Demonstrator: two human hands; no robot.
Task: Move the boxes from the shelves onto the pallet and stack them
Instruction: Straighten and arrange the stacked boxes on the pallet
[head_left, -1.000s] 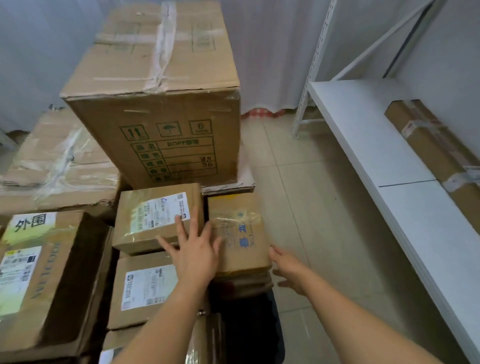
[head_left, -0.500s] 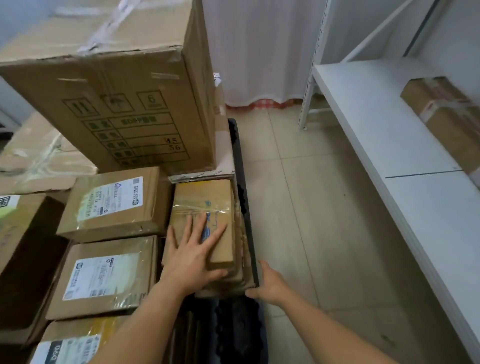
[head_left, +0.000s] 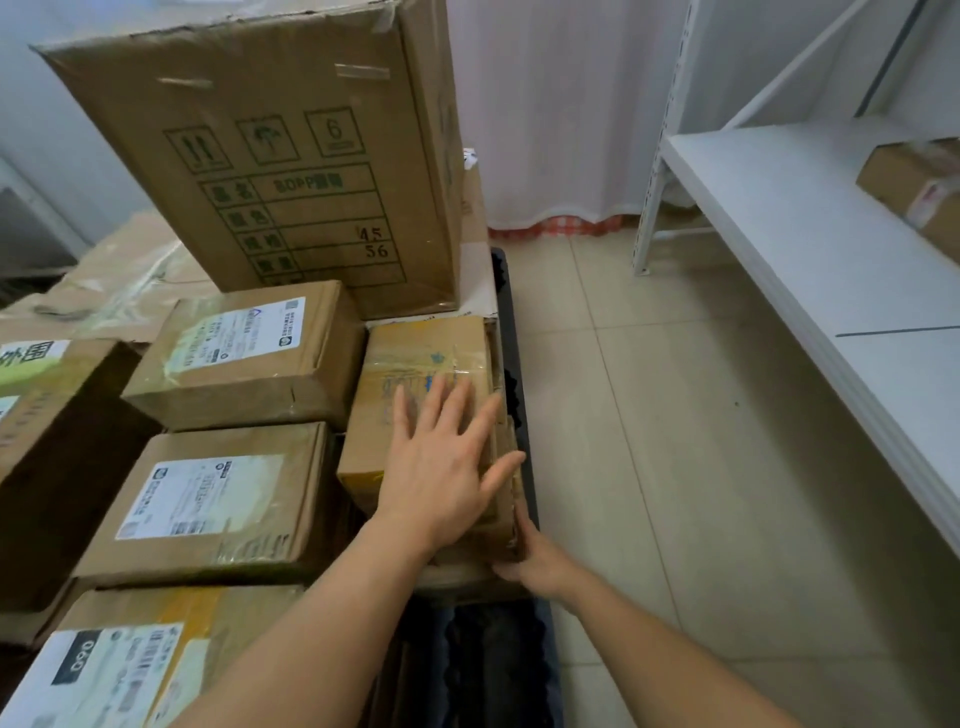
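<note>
A small taped cardboard box (head_left: 415, 358) lies on a short stack at the right edge of the dark pallet (head_left: 488, 665). My left hand (head_left: 441, 467) lies flat on its top with fingers spread. My right hand (head_left: 535, 561) presses against the near right corner of the stack below; its fingers are partly hidden. A big brown carton (head_left: 291, 156) with green print stands behind. Two labelled boxes (head_left: 244, 358) (head_left: 208, 504) sit to the left. One box (head_left: 914, 182) rests on the white shelf (head_left: 810, 244) at the right.
More cartons fill the left side (head_left: 57, 415), and another labelled box (head_left: 119, 670) is at the bottom left. Beige tiled floor (head_left: 675, 467) runs between pallet and shelf. A white curtain (head_left: 550, 104) hangs at the back.
The view has closed in on the pallet. My left hand slid from the box seam onto the small box's top. My right hand moved in from the side to the stack's near right corner.
</note>
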